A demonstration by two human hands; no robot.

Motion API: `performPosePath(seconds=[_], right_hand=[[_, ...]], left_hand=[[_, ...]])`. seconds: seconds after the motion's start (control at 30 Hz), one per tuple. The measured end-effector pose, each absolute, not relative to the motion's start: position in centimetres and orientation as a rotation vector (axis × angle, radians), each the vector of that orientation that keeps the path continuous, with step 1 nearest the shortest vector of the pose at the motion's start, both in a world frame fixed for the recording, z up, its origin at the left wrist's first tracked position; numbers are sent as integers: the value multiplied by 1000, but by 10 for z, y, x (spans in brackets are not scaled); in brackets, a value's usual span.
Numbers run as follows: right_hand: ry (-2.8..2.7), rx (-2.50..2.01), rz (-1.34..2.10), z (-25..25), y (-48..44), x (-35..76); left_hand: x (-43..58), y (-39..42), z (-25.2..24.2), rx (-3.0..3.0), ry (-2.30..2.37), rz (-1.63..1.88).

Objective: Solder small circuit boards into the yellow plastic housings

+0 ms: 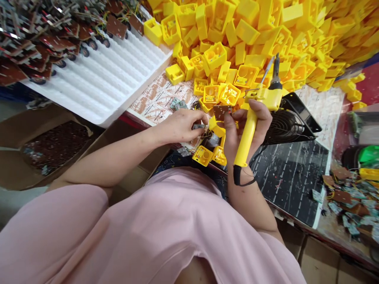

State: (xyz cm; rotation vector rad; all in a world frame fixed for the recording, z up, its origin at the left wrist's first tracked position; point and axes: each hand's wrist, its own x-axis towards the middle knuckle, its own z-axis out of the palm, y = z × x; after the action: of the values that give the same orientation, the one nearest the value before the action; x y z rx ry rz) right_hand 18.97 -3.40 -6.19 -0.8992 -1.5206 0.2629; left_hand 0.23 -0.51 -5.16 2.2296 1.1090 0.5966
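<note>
My right hand (251,126) is wrapped round the yellow handle of a soldering gun (250,138), whose dark tip points up and away. The same hand's thumb and fingers pinch a small brown circuit board (220,113). Left of it, my left hand (185,124) is closed, thumb against fingers, on a small grey part (198,126) whose kind I cannot make out. Thin wires show just below those fingertips. Open yellow plastic housings (203,156) lie under and between both hands, close to my lap.
A large heap of yellow housings (245,31) covers the back. Finished-looking brown boards (59,43) pile up on a white ribbed foam sheet (118,71). Right stand a black fan (287,122) and a dark mat (284,177); loose boards (352,201) lie beyond. A carton (17,165) sits lower left.
</note>
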Motion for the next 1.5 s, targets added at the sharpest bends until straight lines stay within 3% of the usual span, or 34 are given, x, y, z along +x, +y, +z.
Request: performPosePath(seconds=[0.3, 0.67, 0.8, 1.0, 1.2, 1.37, 1.5], right_hand=[[-1285, -897, 267, -63, -39, 192], [-1483, -1031, 376, -81, -69, 189], [-1584, -1037, 308, -87, -78, 194], [-1736, -1009, 235, -92, -87, 207], [-1822, -970, 206, -91, -96, 211], [-1921, -985, 408, -78, -92, 234], [-2080, -1056, 248, -75, -69, 247]], left_hand=[[-2, -12, -56, 2469, 1211, 379], [-19, -7, -26, 2535, 1438, 235], [-21, -5, -30, 2588, 1349, 33], [-7, 3, -34, 2612, 1129, 246], [9, 14, -38, 2628, 1056, 74], [1, 18, -35, 2543, 1078, 33], [-5, 23, -34, 2595, 1125, -10]])
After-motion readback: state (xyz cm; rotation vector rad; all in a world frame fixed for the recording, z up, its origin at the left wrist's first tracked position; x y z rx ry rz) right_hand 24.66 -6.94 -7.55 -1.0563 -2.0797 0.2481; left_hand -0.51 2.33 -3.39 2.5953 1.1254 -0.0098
